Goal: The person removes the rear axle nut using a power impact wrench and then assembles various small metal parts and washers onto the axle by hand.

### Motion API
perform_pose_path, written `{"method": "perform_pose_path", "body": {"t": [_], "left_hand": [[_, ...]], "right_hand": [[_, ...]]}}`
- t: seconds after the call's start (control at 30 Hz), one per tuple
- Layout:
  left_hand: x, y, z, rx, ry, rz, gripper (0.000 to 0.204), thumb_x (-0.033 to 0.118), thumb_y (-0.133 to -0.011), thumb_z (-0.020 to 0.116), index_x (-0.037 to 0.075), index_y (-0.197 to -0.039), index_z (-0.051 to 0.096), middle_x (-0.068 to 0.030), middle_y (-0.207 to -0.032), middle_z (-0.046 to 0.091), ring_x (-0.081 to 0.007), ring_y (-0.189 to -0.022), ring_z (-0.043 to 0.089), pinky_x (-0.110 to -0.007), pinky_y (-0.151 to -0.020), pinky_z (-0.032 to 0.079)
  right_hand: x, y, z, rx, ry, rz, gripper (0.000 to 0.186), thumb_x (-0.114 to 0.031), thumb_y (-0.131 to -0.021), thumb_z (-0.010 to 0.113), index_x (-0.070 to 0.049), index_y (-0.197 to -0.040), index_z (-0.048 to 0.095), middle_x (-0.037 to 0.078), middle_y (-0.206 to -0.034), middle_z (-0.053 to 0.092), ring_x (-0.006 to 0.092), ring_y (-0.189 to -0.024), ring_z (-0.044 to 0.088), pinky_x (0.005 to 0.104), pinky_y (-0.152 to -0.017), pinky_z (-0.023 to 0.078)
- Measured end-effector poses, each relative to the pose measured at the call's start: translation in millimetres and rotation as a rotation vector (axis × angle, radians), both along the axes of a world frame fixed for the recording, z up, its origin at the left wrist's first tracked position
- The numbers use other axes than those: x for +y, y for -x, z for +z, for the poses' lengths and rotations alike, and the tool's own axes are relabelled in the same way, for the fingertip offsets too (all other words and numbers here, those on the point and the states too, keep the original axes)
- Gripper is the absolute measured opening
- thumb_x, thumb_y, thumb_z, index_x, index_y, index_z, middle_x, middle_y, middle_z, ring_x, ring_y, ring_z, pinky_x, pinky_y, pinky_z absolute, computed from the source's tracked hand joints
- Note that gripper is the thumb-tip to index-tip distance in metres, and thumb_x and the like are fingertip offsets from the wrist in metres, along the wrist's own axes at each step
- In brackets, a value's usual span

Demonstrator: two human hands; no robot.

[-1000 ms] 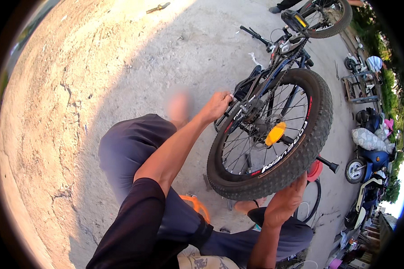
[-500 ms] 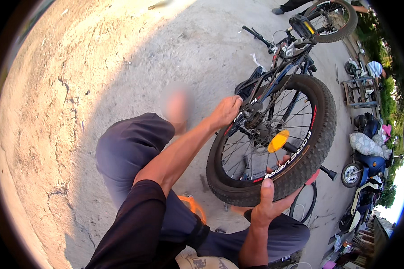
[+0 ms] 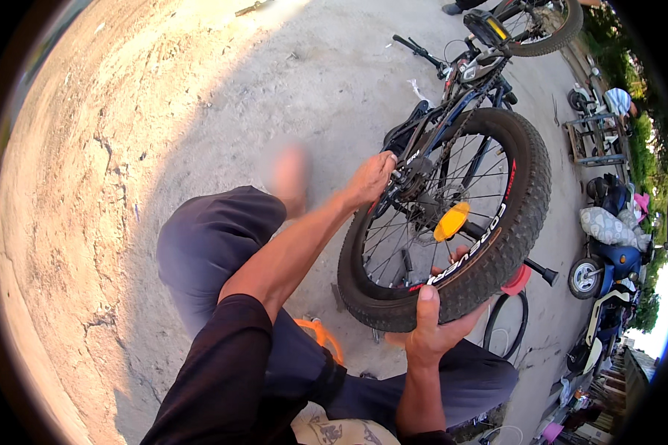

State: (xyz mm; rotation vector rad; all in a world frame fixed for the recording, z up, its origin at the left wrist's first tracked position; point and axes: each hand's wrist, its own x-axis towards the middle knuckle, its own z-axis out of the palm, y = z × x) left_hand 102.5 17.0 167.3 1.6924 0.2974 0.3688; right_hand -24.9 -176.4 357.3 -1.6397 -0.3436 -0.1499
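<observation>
Head view: your left hand (image 3: 371,179), curled at dark metal bicycle frame (image 3: 444,120), hold unclear; your right hand (image 3: 432,340), spread wide, clasping knobby black rubber tyre (image 3: 531,185); support it evenly.

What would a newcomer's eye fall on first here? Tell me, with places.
The bicycle's thick, knobbly black tyre stands out right of centre, with the right grip around its lower edge. Next comes the bright amber reflector among the spokes. Then the sunlit ground glows along the left side.
</observation>
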Motion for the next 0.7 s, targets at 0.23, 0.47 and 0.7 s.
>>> {"method": "perform_pose_path", "body": {"t": [0.23, 0.47, 0.7], "left_hand": [[24.5, 12.4, -9.8, -0.163, -0.485, 0.014, 0.039, 0.031, -0.106, 0.037, -0.005, -0.103, 0.054, -0.0249, -0.097, 0.059, -0.039, -0.089, 0.056, -0.046, -0.08, 0.044], [26.8, 19.9, 139.4, -0.078, -0.372, 0.207, 0.039, 0.032, -0.105, 0.046, -0.003, -0.117, 0.055, -0.013, -0.104, 0.06, -0.023, -0.098, 0.056, -0.037, -0.092, 0.044], [-79.3, 65.2, 289.5, -0.285, -0.7, -0.265, 0.076, 0.054, -0.087, 0.065, 0.001, -0.139, 0.049, -0.0209, -0.151, 0.038, -0.0357, -0.143, 0.034, -0.051, -0.118, 0.027]], "right_hand": [[-0.7, -1.1, 1.1, 0.041, 0.31, 0.085, 0.091, -0.019, -0.081, 0.079, 0.007, -0.147, 0.022, 0.017, -0.142, 0.044, 0.0245, -0.12, 0.051, 0.0354, -0.101, 0.042], [-45.1, -13.2, -24.5, -0.064, -0.104, 0.091, 0.074, -0.036, -0.088, 0.074, 0.005, -0.14, 0.04, 0.02, -0.123, 0.056, 0.0318, -0.111, 0.058, 0.0397, -0.097, 0.043], [-87.8, -90.3, -231.9, 0.633, 0.041, -0.271, 0.037, -0.016, -0.086, 0.068, 0.001, -0.119, 0.064, 0.012, -0.108, 0.069, 0.0227, -0.102, 0.065, 0.0374, -0.083, 0.052]]}}
